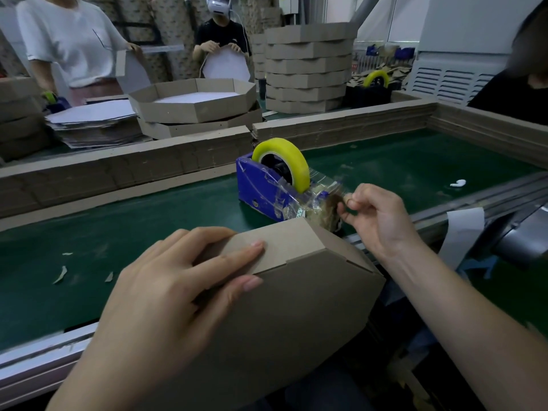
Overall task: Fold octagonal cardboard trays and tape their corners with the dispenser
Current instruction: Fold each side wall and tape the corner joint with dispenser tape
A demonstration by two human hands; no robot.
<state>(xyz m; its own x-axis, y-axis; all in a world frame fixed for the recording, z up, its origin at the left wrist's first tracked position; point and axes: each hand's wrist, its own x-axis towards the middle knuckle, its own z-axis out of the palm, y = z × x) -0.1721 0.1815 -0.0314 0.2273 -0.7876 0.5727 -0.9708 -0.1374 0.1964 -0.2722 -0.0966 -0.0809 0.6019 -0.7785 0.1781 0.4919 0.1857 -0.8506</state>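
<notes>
Here, the left hand [178, 280] lies flat on the brown octagonal cardboard tray [296, 292], fingers straight and pressing its folded side wall. The tray stands tilted on edge at the near edge of the green worktop [148, 209]. Just beyond it sits the blue plastic tape dispenser [261, 185] with its yellow tape roll [296, 157]. The right hand [376, 215] pinches the end of the clear tape strip [323, 188] between thumb and curled fingers, at the dispenser's cutter end.
</notes>
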